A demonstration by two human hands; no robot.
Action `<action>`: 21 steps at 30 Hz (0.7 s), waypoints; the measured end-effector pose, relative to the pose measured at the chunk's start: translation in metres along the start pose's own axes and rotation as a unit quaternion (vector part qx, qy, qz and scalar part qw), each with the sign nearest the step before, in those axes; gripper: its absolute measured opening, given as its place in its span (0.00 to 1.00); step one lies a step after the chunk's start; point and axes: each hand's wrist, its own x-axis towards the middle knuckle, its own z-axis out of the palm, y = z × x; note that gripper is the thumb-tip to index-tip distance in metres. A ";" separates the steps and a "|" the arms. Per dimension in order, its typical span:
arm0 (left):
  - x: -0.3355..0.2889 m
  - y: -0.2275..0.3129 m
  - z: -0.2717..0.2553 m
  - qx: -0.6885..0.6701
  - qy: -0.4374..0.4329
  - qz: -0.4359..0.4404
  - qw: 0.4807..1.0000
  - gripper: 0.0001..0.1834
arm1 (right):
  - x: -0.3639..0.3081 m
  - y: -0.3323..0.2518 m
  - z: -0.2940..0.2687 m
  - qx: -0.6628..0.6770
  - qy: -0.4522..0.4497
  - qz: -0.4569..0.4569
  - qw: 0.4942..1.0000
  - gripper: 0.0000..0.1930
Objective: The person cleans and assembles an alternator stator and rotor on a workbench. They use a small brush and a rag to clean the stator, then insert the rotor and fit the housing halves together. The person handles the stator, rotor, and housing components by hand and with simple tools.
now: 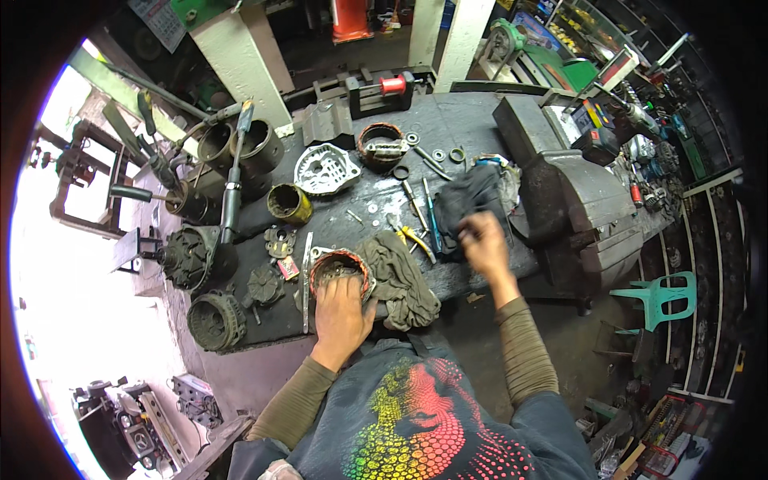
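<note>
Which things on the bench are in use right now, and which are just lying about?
Likely in use:
- ring, left hand with fingers inside it
- rag, right by the ring
- dark cloth, right hand at its near edge, contact unclear

Probably lying about:
- silver housing
- yellow cylinder
- blue tool
- chair, off the bench

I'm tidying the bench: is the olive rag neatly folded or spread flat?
Neither: the rag lies bunched, its surface rucked into deep creases beside the left hand.
</note>
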 end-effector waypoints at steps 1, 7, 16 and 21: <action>0.000 -0.001 0.001 0.004 -0.044 0.003 0.999 0.31 | -0.013 0.005 0.009 -0.032 -0.029 -0.064 0.997 0.11; -0.012 0.003 -0.004 0.046 -0.083 0.003 0.995 0.25 | -0.067 -0.004 0.029 -0.030 0.061 -0.088 0.994 0.18; -0.045 -0.009 -0.036 -0.014 0.006 0.027 1.000 0.27 | -0.142 -0.012 0.023 0.032 0.034 0.013 0.999 0.15; -0.005 -0.008 -0.012 0.048 -0.102 -0.001 0.994 0.16 | -0.178 -0.026 0.045 -0.001 -0.030 0.011 0.999 0.13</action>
